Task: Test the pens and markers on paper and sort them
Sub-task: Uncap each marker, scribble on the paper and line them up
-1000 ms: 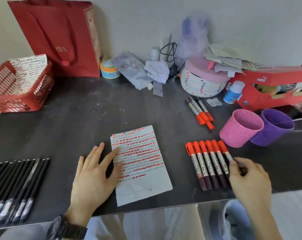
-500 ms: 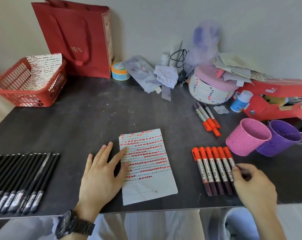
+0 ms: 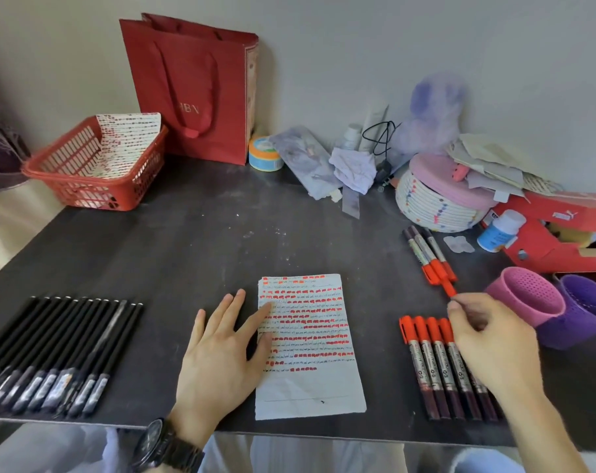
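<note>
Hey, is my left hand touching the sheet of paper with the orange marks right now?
Touching. The head view shows the left hand lying flat, with its index fingertip and thumb resting on the left edge of the paper, no gap.

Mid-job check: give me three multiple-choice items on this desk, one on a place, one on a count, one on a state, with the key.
1. Where are the black pens?
A. Standing in the pink cup.
B. In a row on the table, left of the paper.
C. Inside the red basket.

2. How many orange-capped markers lie beside the woven basket?
A. One.
B. Three.
C. Six.

3. What is the left hand doing?
A. Gripping a black pen.
B. Hanging off the table.
C. Lying flat, fingers straight, on the paper's left edge.

Key: 1 B, the pens lie side by side at the near left edge. 2 B, three barrels show there. 3 C, its fingertips rest on the sheet.
</note>
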The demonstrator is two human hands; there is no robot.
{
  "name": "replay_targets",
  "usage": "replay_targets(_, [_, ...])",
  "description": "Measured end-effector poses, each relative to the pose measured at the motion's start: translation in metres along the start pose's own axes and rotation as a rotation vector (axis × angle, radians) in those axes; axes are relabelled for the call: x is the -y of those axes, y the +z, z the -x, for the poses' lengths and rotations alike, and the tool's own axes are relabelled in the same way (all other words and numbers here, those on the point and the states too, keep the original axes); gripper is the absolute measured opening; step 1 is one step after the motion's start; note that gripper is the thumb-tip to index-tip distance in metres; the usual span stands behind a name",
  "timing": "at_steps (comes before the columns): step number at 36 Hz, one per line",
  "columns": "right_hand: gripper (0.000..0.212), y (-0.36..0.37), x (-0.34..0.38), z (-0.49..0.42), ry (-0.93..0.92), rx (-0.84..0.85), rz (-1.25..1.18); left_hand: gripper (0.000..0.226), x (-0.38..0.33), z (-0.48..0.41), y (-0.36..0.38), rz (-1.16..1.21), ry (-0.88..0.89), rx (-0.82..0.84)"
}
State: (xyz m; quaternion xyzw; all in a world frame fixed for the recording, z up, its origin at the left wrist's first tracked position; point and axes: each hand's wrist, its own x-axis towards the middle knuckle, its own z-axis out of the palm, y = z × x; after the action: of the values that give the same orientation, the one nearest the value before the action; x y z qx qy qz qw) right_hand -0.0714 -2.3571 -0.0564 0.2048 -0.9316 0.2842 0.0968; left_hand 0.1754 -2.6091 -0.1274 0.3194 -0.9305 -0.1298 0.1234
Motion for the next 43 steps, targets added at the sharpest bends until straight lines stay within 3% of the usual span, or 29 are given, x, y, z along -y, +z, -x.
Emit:
replay_targets(4, [0.015,0.019,0.017,-0.049,-0.103,0.083,0.082,0.053,0.0,0.0,0.002,-0.004,0.002,-0.002])
replay_targets(9, [0.04,0.041,0.028,-0.103,-0.093,0.23,0.35,0.051,0.0,0.0,0.003,-0.019,0.017,-0.009])
replay_targets(16, [0.043,0.058,0.035,-0.118,0.067,0.274,0.539,0.051,-0.001,0.0,0.0,-0.011,0.009,-0.008])
replay_targets(22, [0.041,0.057,0.036,-0.118,0.1,0.222,0.521,0.054,0.0,-0.001,-0.002,0.004,0.004,0.003])
replay_targets(29, [0.034,0.048,0.046,-0.086,0.012,0.128,0.059,0.055,0.001,-0.001,-0.001,0.038,-0.004,0.004])
replay_targets(32, [0.022,0.043,0.063,-0.052,0.083,0.204,-0.365,0.056,-0.002,0.0,-0.004,0.058,-0.013,-0.007])
replay_targets(37, [0.02,0.033,0.086,0.025,0.212,0.39,-1.032,0.05,-0.004,0.002,-0.014,0.214,-0.022,-0.058])
replay_targets(41, [0.041,0.032,0.101,0.079,0.246,0.483,-1.267,0.021,-0.02,0.015,-0.027,0.416,-0.017,-0.204])
replay_targets(43, [0.046,0.037,0.108,0.099,0.235,0.51,-1.282,0.021,-0.034,0.027,-0.034,0.466,0.012,-0.233])
